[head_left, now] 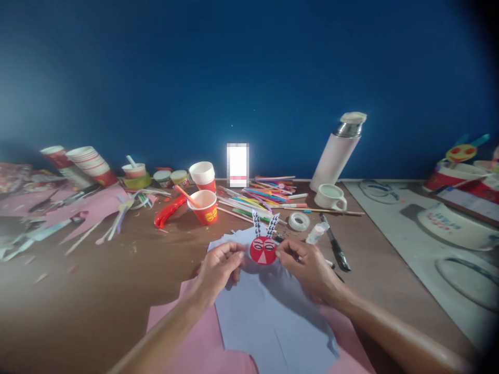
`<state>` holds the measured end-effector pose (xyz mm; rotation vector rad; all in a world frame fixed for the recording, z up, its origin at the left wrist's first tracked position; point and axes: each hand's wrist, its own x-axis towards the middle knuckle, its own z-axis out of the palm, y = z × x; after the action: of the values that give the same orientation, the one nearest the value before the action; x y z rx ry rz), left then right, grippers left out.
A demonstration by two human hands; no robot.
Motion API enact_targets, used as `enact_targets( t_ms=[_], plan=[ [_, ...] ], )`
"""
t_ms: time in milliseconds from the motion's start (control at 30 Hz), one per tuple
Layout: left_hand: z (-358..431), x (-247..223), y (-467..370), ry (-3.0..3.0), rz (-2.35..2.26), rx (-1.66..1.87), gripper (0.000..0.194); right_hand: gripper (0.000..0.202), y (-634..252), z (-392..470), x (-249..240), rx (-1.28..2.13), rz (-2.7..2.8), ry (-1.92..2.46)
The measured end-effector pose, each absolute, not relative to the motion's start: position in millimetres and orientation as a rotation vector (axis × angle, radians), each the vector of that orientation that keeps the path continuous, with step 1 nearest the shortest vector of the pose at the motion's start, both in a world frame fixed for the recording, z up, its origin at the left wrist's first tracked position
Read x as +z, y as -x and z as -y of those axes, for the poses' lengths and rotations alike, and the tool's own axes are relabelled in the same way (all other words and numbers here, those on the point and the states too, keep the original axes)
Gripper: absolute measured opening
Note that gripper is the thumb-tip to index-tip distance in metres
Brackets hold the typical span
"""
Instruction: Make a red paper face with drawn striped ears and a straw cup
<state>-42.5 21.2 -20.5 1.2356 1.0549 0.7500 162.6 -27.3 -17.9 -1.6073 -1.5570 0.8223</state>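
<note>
Between my two hands is a small red paper face (262, 257), a round cutout with white paper eyes and a pale pink triangle below them. Two white paper strips with black curled marks, the ears (272, 225), stand up from its top. My right hand (306, 259) pinches the right edge between thumb and forefinger. At the left edge, my left hand (223, 265) has thumb and forefinger closed. The face is held upright above a pale blue-white paper sheet (268, 317), which lies over pink paper (187, 332).
Behind stand red paper cups (205, 212), a red-handled tool (168, 212) and a heap of coloured sticks (261, 196). Clear tape (299, 222), a small bottle (317, 232), a black pen (338, 246), a white mug (329, 196) and a tall flask (335, 156) stand or lie rightward. Paper scraps (93, 205) spread left.
</note>
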Motion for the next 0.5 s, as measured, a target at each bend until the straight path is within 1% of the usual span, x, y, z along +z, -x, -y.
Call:
enact_targets(
  t_ms=[100,267,400,500],
  plan=[
    [-22,-25,42,-1.238,-1.018,0.764,0.031,0.017,-159,29,-18,0.843,1.582,1.557],
    [-20,-25,42,-1.262,-1.026,0.761,0.024,0.017,-157,31,-24,0.85,1.611,1.536],
    [-19,-24,44,-1.272,-1.036,0.772,0.023,0.025,-157,34,-20,0.828,1.637,1.55],
    [-22,-23,46,-1.272,-1.069,0.794,0.022,0.031,-153,42,-11,0.704,1.77,1.512]
  ],
)
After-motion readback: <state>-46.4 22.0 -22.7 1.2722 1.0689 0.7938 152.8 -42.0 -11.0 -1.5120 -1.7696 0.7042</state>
